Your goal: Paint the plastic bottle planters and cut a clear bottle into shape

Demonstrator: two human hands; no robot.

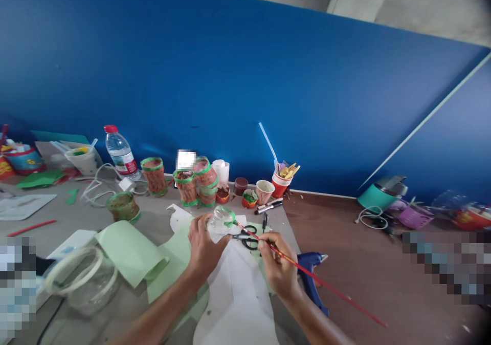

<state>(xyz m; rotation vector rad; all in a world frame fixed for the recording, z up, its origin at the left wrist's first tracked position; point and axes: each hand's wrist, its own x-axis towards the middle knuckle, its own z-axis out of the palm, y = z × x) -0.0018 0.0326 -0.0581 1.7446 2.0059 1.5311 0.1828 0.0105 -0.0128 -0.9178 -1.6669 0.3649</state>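
Observation:
My left hand (204,245) is closed round a clear plastic cup (218,223), tilted on its side with green paint along its rim. Pinched in my right hand (279,268) is a long red paintbrush (321,282), whose tip reaches the cup's green edge. Black-handled scissors (250,243) lie on the table between the hands. Under my wrists are white paper (240,304) and light green paper (132,250). A small red cup of green paint (249,198) stands just beyond the hands.
Brown-and-green painted cups (153,176) stand along the blue partition (230,79), with a water bottle (121,153) to their left. Right of my right hand lies a blue glue gun (312,278). Markers (269,206) lie near a red cup of wooden cutlery (281,184). A clear container (86,283) sits front left.

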